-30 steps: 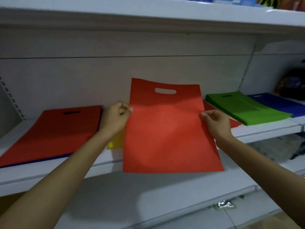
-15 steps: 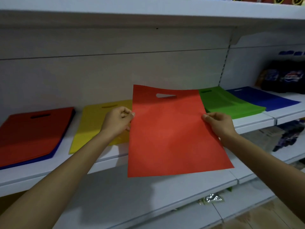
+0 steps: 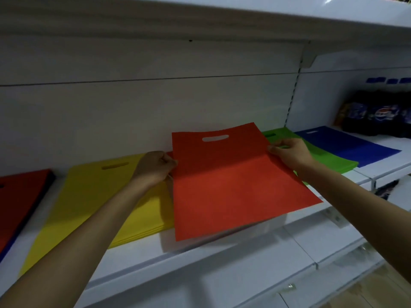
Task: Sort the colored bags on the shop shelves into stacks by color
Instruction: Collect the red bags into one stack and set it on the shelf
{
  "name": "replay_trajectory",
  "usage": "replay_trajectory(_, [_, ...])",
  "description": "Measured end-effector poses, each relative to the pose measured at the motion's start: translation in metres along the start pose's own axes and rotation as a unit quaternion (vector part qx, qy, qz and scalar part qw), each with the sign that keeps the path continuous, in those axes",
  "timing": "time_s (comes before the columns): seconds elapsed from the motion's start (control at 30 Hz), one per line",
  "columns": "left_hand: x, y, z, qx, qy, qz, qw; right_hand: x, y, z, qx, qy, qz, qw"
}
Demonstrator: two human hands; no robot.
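The red stack is cropped at left; the dark bottles are blurred.

Between the shelf and the upper shelf the room is tall and open right to the back wall. A bare strip runs along the shelf's front edge. The stacks lie flat and low: red stack at the left end, yellow stack beside it, green stack and blue stack toward the right. The red bag, pinched by the left hand and the right hand, spans the gap between yellow and green; what lies beneath is hidden, perhaps more red. Dark bottles stand tall behind the blue stack.
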State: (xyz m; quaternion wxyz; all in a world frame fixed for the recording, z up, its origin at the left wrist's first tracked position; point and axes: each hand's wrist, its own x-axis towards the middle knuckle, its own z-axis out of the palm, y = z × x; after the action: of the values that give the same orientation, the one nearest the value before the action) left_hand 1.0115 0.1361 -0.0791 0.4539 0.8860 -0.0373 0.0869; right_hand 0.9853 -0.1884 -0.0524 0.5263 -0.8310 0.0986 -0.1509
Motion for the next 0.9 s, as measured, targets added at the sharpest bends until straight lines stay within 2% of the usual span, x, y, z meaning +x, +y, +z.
replay_trajectory(0.1, [0.008,-0.003,0.007,0.002,-0.017,0.002,1.000,0.019,0.011,0.005,-0.022,-0.007,-0.001,1.000])
replay_trajectory(0.3, [0.025,-0.019,0.012,0.022,0.011,-0.022,0.999,0.066,0.029,0.028,-0.048,-0.052,-0.003,0.997])
replay_trajectory(0.4, [0.023,-0.019,0.016,0.113,0.009,-0.060,0.992,0.085,0.032,0.043,-0.130,-0.083,-0.038,0.987])
replay_trajectory(0.57, [0.029,-0.020,0.031,0.215,0.023,-0.090,0.972,0.111,0.040,0.053,-0.288,-0.111,-0.118,0.944])
replay_trajectory(0.73, [0.032,-0.015,0.047,0.275,0.031,-0.105,0.955,0.125,0.054,0.055,-0.346,-0.124,-0.154,0.917])
replay_trajectory(0.9, [0.032,-0.011,0.053,0.346,0.047,-0.121,0.929,0.126,0.063,0.059,-0.356,-0.139,-0.166,0.909])
